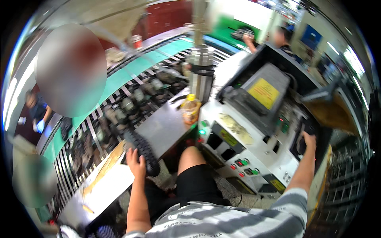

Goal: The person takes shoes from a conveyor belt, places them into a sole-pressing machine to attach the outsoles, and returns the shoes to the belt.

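Observation:
My left hand (137, 163) is at the front edge of the metal table, its fingers against a dark shoe (143, 150). The shoe lies on its side, its lugged black sole turned to the right and one end past the table edge. To the right, my right hand (309, 140) reaches into the open side of a white and grey machine (222, 158). Its fingers curl at a dark part there; what they grip is too dark to make out.
Several shoes (129, 104) stand on a roller rack beyond the table, before a green conveyor belt (137, 65). A yellow-capped bottle (191, 110) stands near a metal post (201, 75). A wire rack (343, 186) is at right. Other people (38, 112) are farther off.

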